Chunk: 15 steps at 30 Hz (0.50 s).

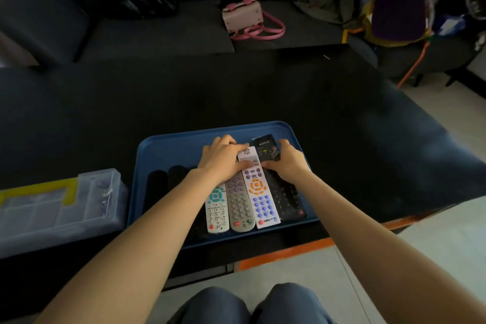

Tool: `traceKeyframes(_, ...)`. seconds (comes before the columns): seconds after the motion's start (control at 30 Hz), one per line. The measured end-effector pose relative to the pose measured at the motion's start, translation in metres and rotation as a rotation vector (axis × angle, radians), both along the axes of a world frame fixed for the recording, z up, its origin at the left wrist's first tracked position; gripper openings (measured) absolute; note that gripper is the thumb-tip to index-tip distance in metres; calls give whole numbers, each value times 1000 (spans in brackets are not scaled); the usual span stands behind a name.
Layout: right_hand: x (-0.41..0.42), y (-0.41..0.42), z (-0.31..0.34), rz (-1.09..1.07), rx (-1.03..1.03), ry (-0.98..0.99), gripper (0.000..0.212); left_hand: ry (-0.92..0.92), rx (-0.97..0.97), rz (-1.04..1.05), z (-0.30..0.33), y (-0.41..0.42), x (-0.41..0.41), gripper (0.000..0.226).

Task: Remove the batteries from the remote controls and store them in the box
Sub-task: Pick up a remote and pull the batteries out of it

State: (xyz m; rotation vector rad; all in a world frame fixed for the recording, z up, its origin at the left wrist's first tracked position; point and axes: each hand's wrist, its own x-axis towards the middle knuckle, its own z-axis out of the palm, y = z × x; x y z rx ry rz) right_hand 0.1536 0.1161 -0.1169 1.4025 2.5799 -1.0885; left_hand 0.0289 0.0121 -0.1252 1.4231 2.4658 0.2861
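From the head view, a blue plastic tray (168, 150) with a raised, rounded rim sits on a dark matte counter (263, 92); in it lie long slab-shaped remotes side by side, buttons up: a small white remote (217, 209) with teal keys, a grey remote (240, 208) with purple and grey rubber keys, a white remote (259, 192) with orange and blue keys, and a glossy black remote (286, 200) at the right; two more dark remotes (164, 181) lie at the tray's left, hard to make out. The left hand (223, 159) lies over the far ends of the grey and white remotes, fingers bent, thumb tip pressing on the white remote; the right hand (288, 159) curls its fingers round the far end of the black remote, thumb touching the white remote's edge; the two hands sit just beside each other. The clear plastic box (86, 200) with inner dividers and a yellow handle stands on the counter just left of the tray, apart from both hands. Batteries are not visible.
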Motion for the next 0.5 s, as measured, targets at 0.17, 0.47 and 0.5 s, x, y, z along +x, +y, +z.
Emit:
traceKeyframes(0.17,1,0,19,-104,-106,107,59,-90,56,64,5,2,9,57)
traceKeyframes(0.47,5,-36,60,-122,-815,557,31,-784,520,247,51,-29,26,34)
traceKeyframes(0.5,5,-44,63,-115,-849,550,35,-806,564,251,54,-38,29,35)
